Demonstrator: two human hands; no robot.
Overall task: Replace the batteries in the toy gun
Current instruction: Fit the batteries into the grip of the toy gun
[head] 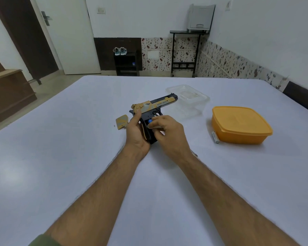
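Toy gun [154,106] was held above the table [60,139], grip gripped by left hand [137,133]. Right hand [167,132] fingers pinched a blue-tipped battery [150,121] at the grip opening; its body mostly hidden. 1 loose battery [215,137] lay just beside the orange box [238,125]. Detached cover [122,121] lay left.

The toy gun [154,106] slide reads "DESERT EAGLE" in dark letters.
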